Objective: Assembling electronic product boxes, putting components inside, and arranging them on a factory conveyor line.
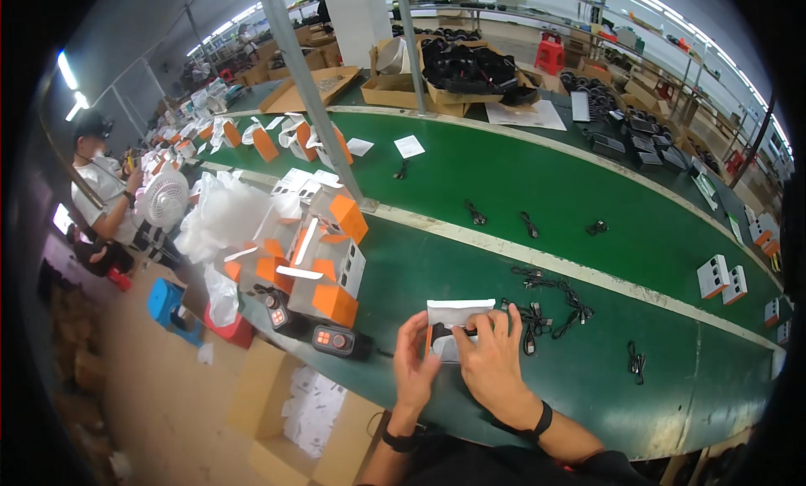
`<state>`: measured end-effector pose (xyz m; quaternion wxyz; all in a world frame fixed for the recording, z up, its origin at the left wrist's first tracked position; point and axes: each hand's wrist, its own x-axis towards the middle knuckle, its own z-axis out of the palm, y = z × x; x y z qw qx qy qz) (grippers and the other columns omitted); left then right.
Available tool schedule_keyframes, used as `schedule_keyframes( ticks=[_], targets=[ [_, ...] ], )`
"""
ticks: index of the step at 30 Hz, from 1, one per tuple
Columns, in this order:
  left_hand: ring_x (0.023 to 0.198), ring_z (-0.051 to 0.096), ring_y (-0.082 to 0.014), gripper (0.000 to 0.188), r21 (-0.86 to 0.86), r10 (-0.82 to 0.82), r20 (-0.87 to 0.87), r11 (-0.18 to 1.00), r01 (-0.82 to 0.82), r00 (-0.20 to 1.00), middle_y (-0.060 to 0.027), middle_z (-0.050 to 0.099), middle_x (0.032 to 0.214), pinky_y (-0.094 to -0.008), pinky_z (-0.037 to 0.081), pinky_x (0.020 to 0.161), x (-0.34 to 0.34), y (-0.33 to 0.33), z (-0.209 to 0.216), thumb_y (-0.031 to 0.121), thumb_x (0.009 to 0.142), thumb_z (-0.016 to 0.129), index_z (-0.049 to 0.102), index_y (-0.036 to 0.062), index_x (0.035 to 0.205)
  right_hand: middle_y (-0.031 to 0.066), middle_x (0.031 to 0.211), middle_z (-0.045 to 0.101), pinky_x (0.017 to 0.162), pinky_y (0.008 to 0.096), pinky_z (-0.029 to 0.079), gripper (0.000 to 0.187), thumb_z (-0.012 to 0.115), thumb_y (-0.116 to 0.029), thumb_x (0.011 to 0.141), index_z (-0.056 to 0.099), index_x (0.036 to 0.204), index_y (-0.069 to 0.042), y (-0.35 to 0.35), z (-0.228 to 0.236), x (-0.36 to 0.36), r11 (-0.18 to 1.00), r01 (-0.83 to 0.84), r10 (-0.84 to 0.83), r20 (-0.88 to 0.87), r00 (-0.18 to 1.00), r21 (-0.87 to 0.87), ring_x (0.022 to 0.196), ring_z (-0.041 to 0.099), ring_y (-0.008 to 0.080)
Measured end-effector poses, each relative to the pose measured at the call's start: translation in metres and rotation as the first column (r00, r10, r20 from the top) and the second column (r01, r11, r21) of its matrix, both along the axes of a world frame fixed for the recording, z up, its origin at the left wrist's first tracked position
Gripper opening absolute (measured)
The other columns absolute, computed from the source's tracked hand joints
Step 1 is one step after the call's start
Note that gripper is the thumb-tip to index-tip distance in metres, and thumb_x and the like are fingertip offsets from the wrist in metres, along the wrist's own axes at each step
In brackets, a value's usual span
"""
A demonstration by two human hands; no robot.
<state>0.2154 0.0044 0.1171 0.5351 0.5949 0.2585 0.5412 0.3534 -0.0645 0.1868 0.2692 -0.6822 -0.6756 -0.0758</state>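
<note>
A small open box (460, 304) stands before me at the table's near edge, its white flap raised and a strip of orange showing on its left side. My left hand (412, 364) grips the box by that side. My right hand (495, 360) has its fingers curled down into the opening, over something dark and something pale; what the fingertips hold is hidden. Left of the box lie two black devices with orange-lit buttons, a nearer device (334, 341) and a farther device (281, 312). Just right of my right hand is a pile of bundled black cables (535, 318).
Open orange-and-white boxes (336, 303) crowd the table on the left, beside white plastic bags (220, 217). A metal post (306, 91) rises behind them. More cables (527, 225) lie on the green belt (495, 171). A carton (260, 402) sits below left. A person (105, 183) works far left.
</note>
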Motion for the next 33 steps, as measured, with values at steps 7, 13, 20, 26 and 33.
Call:
schedule_keyframes(
  ticks=[7,13,20,26,33],
  targets=[
    [0.127,0.065,-0.0186,0.046,-0.234,-0.075,-0.063,0.971,0.058,0.995,-0.0123,0.069,0.135,-0.0352,0.051,0.111,0.013,0.024,0.006,0.003,0.101,0.076,0.059,-0.0038,0.143,0.0127,0.116,0.065,0.116,0.0613,0.042,0.037,0.079,-0.004,0.083,0.076,0.119,0.002,-0.001,-0.006,0.017,0.992,-0.013,0.035,-0.165,0.986,0.129,0.119,0.059,0.0368],
    [0.115,0.070,-0.0174,0.030,-0.143,-0.144,-0.218,0.983,0.114,0.965,-0.0088,0.074,0.120,-0.0350,0.058,0.098,-0.013,0.034,0.023,0.000,0.099,0.076,0.070,-0.0023,0.128,0.0147,0.114,0.070,0.096,0.0495,0.058,0.036,0.087,-0.007,0.082,0.077,0.116,-0.002,-0.021,-0.030,0.021,0.943,-0.199,0.264,-0.235,0.936,0.265,0.113,0.065,0.0388],
    [0.136,0.063,-0.0405,0.047,0.462,-0.188,-0.323,0.824,0.327,0.928,-0.0152,0.072,0.143,-0.0504,0.052,0.114,-0.028,0.026,0.018,0.018,0.080,0.096,0.082,0.0073,0.123,0.0155,0.118,0.074,0.085,0.0382,0.059,0.021,0.077,-0.004,0.099,0.077,0.119,0.002,-0.038,-0.001,0.042,0.904,-0.315,0.373,-0.173,0.912,0.290,0.101,0.072,0.0259],
    [0.135,0.062,-0.0400,0.037,0.466,-0.098,-0.331,0.848,0.253,0.938,-0.0123,0.071,0.146,-0.0489,0.054,0.112,-0.029,0.018,0.015,0.008,0.088,0.088,0.082,0.0113,0.124,0.0172,0.111,0.074,0.088,0.0448,0.061,0.024,0.084,0.003,0.085,0.079,0.108,0.001,-0.031,-0.002,0.048,0.900,-0.308,0.389,-0.250,0.887,0.308,0.101,0.072,0.0373],
    [0.140,0.059,-0.0415,0.033,0.478,-0.066,-0.523,0.802,0.357,0.849,-0.0110,0.066,0.154,-0.0495,0.053,0.114,-0.039,0.024,0.029,0.010,0.097,0.079,0.081,0.0129,0.130,0.0161,0.112,0.073,0.090,0.0442,0.060,0.024,0.085,0.001,0.085,0.079,0.108,0.000,-0.025,0.005,0.053,0.908,-0.348,0.403,-0.254,0.879,0.234,0.104,0.071,0.0371]
  ],
)
